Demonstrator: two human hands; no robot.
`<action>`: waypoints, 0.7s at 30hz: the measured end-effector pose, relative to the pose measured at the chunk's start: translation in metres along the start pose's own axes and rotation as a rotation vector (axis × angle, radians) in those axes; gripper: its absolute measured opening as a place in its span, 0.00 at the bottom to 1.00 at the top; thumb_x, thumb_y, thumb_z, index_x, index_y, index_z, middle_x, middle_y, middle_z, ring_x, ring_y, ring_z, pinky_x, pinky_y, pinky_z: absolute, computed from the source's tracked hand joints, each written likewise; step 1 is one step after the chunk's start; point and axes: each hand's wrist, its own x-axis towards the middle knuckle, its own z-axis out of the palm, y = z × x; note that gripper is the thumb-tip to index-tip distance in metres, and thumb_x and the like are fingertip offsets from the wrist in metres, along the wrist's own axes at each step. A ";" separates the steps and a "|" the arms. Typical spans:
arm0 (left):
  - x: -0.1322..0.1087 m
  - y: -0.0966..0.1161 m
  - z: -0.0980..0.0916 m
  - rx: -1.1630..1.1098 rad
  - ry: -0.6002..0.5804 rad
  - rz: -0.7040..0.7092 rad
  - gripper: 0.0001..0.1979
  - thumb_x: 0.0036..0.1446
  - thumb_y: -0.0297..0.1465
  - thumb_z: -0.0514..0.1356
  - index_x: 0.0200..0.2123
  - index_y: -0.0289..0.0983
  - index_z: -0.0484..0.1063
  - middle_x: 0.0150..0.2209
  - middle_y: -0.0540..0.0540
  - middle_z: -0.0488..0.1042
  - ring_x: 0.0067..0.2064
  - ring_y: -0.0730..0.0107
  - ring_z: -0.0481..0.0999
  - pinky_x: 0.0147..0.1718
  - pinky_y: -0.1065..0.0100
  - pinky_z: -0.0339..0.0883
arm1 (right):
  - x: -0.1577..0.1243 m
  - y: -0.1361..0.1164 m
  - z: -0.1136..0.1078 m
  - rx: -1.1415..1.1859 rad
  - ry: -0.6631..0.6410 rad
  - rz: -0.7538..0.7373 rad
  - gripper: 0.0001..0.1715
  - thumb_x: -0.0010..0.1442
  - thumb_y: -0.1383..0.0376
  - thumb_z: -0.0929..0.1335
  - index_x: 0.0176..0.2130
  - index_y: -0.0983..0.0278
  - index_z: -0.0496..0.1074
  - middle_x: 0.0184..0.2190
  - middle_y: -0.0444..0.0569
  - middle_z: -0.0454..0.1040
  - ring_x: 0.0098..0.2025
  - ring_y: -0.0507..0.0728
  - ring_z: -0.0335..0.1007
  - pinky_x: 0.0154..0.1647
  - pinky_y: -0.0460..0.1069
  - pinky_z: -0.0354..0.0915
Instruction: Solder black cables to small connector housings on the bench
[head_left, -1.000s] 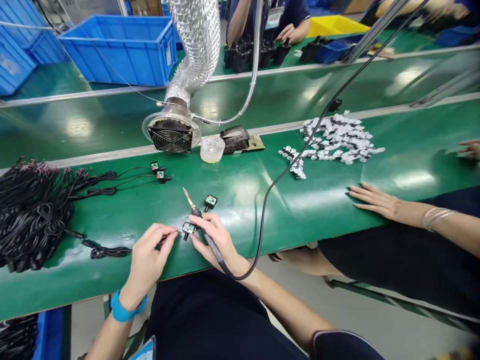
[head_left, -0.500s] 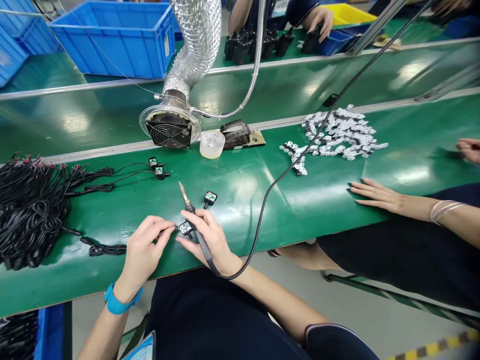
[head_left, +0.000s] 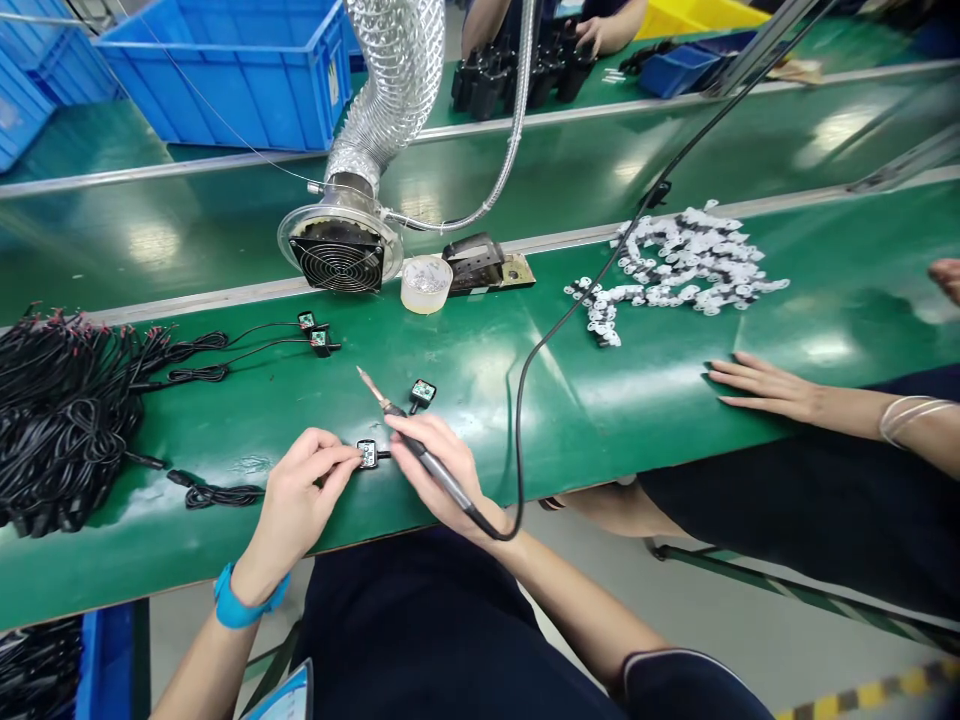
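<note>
My left hand (head_left: pixel 309 490) is closed in a pinch, its fingertips touching the left edge of a small black housing (head_left: pixel 367 454) with a circuit board inside. Whatever lies between those fingertips is hidden. A coiled black cable (head_left: pixel 217 495) rests just left of this hand and passes behind it. In my right hand (head_left: pixel 442 468) is a soldering iron (head_left: pixel 427 455), gripped like a pen, its tip pointing up and left above the table. Another black housing with a green board (head_left: pixel 423 392) lies just beyond the right hand.
Black cables (head_left: pixel 71 430) are heaped at left. Two wired housings (head_left: pixel 319 340) lie below a fume extractor (head_left: pixel 341 262). A round tub (head_left: pixel 426 285) stands beside an iron stand (head_left: pixel 480 262). White parts (head_left: pixel 690 262) are piled at right, near a co-worker's hand (head_left: pixel 765 388).
My right hand has shifted right with the soldering iron, away from the housing. The housing has turned so its stem points right, and my left fingertips have come onto its edge.
</note>
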 end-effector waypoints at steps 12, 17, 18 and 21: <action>-0.002 0.011 0.005 -0.121 0.036 -0.273 0.07 0.62 0.33 0.63 0.32 0.39 0.76 0.35 0.50 0.72 0.31 0.76 0.70 0.31 0.71 0.64 | 0.012 -0.021 -0.017 0.117 0.144 0.081 0.17 0.68 0.65 0.63 0.30 0.63 0.75 0.24 0.46 0.77 0.24 0.53 0.74 0.27 0.48 0.69; 0.000 0.013 0.009 -0.151 0.054 -0.336 0.06 0.59 0.32 0.64 0.30 0.38 0.75 0.36 0.49 0.71 0.30 0.76 0.68 0.29 0.71 0.62 | 0.019 -0.022 -0.014 0.107 0.100 0.073 0.16 0.66 0.67 0.63 0.29 0.63 0.75 0.24 0.45 0.78 0.25 0.52 0.74 0.27 0.46 0.70; 0.000 0.013 0.010 -0.152 0.053 -0.346 0.06 0.58 0.32 0.64 0.29 0.38 0.75 0.36 0.49 0.71 0.30 0.76 0.67 0.29 0.71 0.62 | 0.019 -0.021 -0.014 0.103 0.097 0.074 0.16 0.66 0.67 0.63 0.29 0.63 0.75 0.24 0.45 0.78 0.25 0.52 0.74 0.27 0.46 0.69; 0.001 0.013 0.010 -0.150 0.053 -0.363 0.06 0.58 0.32 0.63 0.29 0.38 0.75 0.35 0.50 0.71 0.29 0.77 0.67 0.28 0.70 0.61 | 0.020 -0.021 -0.013 0.088 0.084 0.089 0.16 0.66 0.66 0.63 0.29 0.63 0.75 0.24 0.45 0.77 0.25 0.53 0.74 0.27 0.47 0.70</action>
